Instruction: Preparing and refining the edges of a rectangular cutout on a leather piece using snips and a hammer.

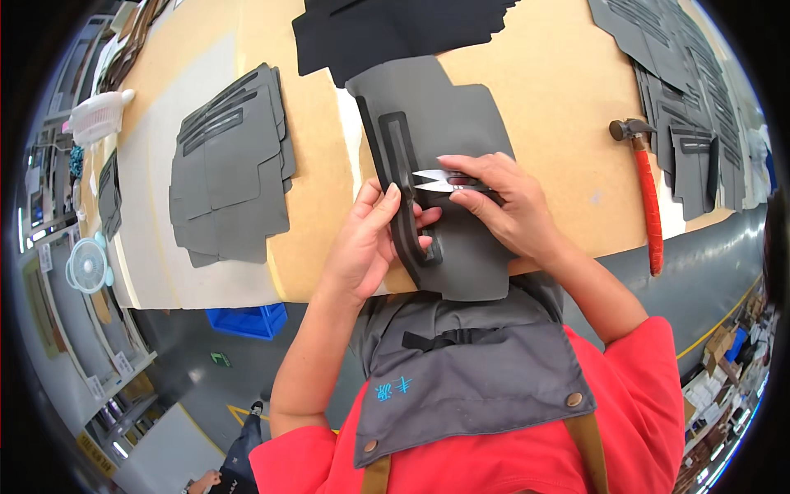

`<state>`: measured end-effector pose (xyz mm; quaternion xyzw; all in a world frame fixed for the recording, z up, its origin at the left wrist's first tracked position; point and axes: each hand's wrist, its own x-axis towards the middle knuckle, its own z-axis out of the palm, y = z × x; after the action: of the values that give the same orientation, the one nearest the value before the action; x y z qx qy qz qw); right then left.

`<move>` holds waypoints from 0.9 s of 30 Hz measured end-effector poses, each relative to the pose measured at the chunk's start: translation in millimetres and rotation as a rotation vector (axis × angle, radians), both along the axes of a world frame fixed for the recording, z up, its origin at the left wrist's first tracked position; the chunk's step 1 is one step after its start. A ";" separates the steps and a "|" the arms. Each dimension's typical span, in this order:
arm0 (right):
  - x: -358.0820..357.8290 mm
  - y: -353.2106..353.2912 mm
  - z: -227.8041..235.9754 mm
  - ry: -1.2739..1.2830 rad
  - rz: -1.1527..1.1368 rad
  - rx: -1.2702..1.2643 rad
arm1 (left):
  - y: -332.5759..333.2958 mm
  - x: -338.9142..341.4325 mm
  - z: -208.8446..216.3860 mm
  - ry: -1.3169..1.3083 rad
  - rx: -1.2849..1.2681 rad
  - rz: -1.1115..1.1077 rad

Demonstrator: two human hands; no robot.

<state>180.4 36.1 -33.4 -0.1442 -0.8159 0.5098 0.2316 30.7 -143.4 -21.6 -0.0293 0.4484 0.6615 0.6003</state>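
A dark grey panel (469, 111), flat and leather-like with a long framed slot, lies partly over the table's near edge in front of me. My left hand (364, 239) pinches the raised black strip along its slot, thumb on top and some fingertips showing through the opening. In my right hand (514, 206) is a pair of thread snips (438, 180), gripped between thumb and fingers. Their pointed silver blades stand apart, tips toward the strip just beside my left thumb. Whether a thread lies between the blades is too small to tell.
Left of me is a stack of grey panels (234, 169); more panels (687, 90) pile at the right. Black pieces (395, 37) lie beyond. A red-handled hammer (646, 198) rests near the right edge. A small fan (89, 265), white basket (97, 118) and blue crate (247, 322) sit leftward.
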 end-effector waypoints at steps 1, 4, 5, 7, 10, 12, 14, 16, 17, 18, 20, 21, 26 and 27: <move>2.6 2.0 1.8 0.020 -0.011 0.203 | 0.3 1.5 0.9 0.000 -0.002 0.003; 4.8 3.0 12.3 0.038 -0.033 0.541 | 5.9 6.0 10.4 0.067 -0.047 -0.020; 5.1 3.1 14.7 0.037 -0.037 0.543 | 8.0 8.3 14.2 0.072 -0.062 -0.005; 4.8 2.4 18.8 0.029 -0.029 0.705 | 9.9 9.4 15.5 0.077 -0.077 0.008; 6.3 -0.6 25.4 -0.002 0.003 0.744 | 8.4 9.6 13.0 0.082 -0.059 0.003; 6.7 -1.9 26.7 -0.008 0.014 0.766 | 8.8 10.7 12.6 0.089 -0.048 0.002; 6.4 -3.4 27.2 -0.015 0.025 0.788 | 9.4 12.9 13.8 0.099 -0.056 0.003; 5.7 -5.2 27.6 -0.006 0.030 0.866 | 10.8 14.8 16.1 0.108 -0.064 0.002; 5.4 -5.8 28.4 -0.007 0.030 0.866 | 11.6 15.6 18.1 0.118 -0.058 -0.002; 5.0 -6.2 29.6 -0.015 0.038 0.875 | 12.1 16.3 19.5 0.128 -0.053 -0.007; 5.1 -6.0 29.9 -0.020 0.049 0.886 | 12.9 16.8 20.8 0.141 -0.066 -0.015; 6.1 -4.5 29.0 -0.018 0.041 0.872 | 13.2 16.8 21.0 0.154 -0.080 -0.023; -4.7 19.3 23.0 0.071 -0.105 0.346 | 13.9 22.6 14.0 0.206 -0.120 0.027; -9.2 21.0 25.0 0.073 -0.109 0.352 | 15.3 24.5 13.5 0.218 -0.146 0.037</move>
<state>171.1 57.1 -8.4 -0.1271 -0.8745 0.3508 0.3098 55.2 -128.1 -8.1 -0.0093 0.5574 0.6374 0.5319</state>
